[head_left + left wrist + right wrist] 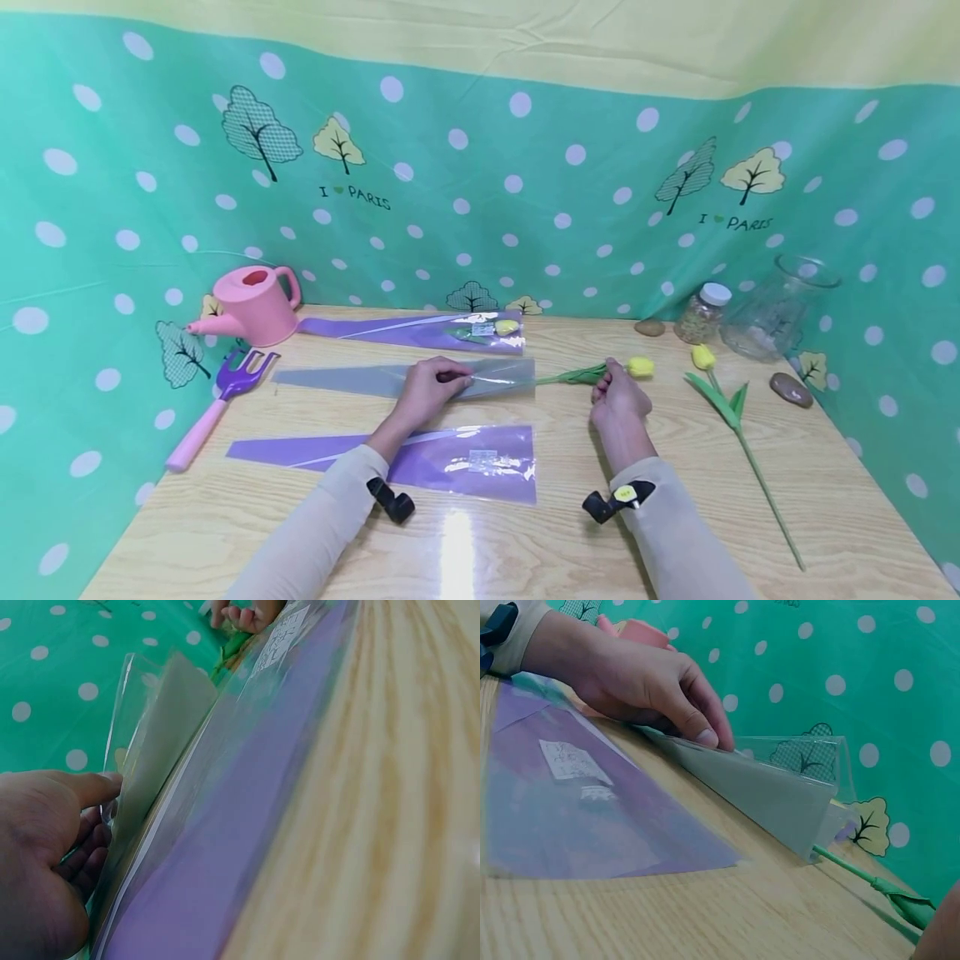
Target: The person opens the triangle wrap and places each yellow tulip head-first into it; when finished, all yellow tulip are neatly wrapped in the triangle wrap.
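Observation:
My left hand [426,393] pinches the upper layer of a grey clear-fronted flower sleeve [337,382] near its wide end. In the right wrist view the sleeve's mouth stands parted, and the green stem [846,864] of a yellow tulip runs into it. My right hand [621,404] holds that tulip [641,367] just below its bloom, by the leaves. Closer to me lies a flat purple sleeve [450,467] with a white label. Behind the grey one, another purple sleeve [397,333] has a yellow tulip [507,327] inside.
At left stand a pink watering can [255,312] and a purple-headed garden fork [238,380]. A loose yellow tulip [718,406] lies at right. Behind it are a white-lidded jar [699,321], a glass vase [761,329], a dark stone [791,390] and a brown stone [649,327].

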`<state>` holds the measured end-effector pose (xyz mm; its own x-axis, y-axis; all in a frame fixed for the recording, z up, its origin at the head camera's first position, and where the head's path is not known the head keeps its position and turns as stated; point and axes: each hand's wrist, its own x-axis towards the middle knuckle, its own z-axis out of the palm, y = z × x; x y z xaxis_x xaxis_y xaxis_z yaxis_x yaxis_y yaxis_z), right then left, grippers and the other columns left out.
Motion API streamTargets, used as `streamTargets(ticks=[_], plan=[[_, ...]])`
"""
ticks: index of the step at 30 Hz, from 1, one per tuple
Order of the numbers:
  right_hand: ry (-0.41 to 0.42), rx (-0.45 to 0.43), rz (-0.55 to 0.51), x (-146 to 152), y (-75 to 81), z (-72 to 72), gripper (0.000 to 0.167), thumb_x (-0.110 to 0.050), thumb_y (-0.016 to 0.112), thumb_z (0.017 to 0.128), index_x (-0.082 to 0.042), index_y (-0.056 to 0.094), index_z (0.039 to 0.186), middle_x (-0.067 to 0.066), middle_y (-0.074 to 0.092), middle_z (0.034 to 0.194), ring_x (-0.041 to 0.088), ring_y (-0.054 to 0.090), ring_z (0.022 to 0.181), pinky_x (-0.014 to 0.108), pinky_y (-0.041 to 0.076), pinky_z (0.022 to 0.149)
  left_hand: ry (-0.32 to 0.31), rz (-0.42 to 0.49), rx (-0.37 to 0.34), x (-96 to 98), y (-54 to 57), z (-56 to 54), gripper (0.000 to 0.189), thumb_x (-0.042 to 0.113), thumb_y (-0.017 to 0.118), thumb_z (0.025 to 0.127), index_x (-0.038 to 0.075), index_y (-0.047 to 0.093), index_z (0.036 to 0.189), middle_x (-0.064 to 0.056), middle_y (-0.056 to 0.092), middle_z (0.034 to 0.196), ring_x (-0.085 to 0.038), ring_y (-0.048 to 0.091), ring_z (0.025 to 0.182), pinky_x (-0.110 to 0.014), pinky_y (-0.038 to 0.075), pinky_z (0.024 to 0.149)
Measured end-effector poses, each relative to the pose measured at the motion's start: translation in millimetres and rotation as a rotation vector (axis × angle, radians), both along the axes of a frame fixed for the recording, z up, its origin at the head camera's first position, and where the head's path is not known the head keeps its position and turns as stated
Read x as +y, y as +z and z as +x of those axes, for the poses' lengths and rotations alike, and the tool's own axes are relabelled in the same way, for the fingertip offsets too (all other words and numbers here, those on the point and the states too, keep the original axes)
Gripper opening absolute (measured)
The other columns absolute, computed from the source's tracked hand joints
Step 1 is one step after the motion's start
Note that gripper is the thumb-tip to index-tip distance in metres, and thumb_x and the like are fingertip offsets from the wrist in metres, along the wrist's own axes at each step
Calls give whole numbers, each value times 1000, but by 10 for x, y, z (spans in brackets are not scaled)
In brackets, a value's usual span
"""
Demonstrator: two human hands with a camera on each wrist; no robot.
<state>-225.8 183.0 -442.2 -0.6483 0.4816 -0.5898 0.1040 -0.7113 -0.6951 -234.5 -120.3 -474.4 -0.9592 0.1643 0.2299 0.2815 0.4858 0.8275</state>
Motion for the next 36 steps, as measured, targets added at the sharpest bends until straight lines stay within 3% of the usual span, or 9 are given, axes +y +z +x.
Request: streamTargets(ticks=[8, 12, 18, 27, 36], plan=[[-14, 57, 117, -29, 24, 57, 8, -16, 67, 100, -15, 63, 93, -7, 56, 71, 6, 48, 60, 17, 40, 52, -1, 9, -8, 5, 10, 8, 14, 16, 82, 89, 17, 82, 103, -3, 79, 106, -20, 73, 103, -36, 61, 91], [-45, 75, 116, -46, 43, 74, 4, -14, 68, 99, -15, 64, 101, -7, 57, 72, 5, 47, 57, 18, 39, 50, 2, 8, -3, 7, 4, 1, 14, 15, 82, 89, 17, 82, 103, -3, 79, 106, -20, 73, 103, -35, 61, 91], [-52, 64, 112, -79, 80, 100, 17, -14, 70, 98, -14, 67, 114, -7, 59, 73, 4, 47, 55, 17, 39, 48, 3, 3, -9, 10, 4, -5, 15, 16, 82, 89, 17, 82, 103, -3, 79, 107, -20, 73, 104, -36, 61, 93], [-74, 80, 92, -225, 98, 114, 9, -13, 72, 96, -16, 67, 103, -6, 57, 71, 4, 47, 54, 16, 36, 46, 16, 3, -7, 26, 25, 4, 16, 16, 82, 89, 18, 82, 105, -3, 79, 109, -22, 73, 106, -38, 60, 95], [-41, 74, 95, -478, 73, 134, 17, -16, 74, 96, -15, 68, 112, -5, 60, 78, 3, 48, 56, 15, 36, 48, 35, 9, 3, 35, 28, 3, 16, 17, 82, 89, 18, 82, 105, -3, 79, 110, -23, 73, 108, -39, 60, 97]])
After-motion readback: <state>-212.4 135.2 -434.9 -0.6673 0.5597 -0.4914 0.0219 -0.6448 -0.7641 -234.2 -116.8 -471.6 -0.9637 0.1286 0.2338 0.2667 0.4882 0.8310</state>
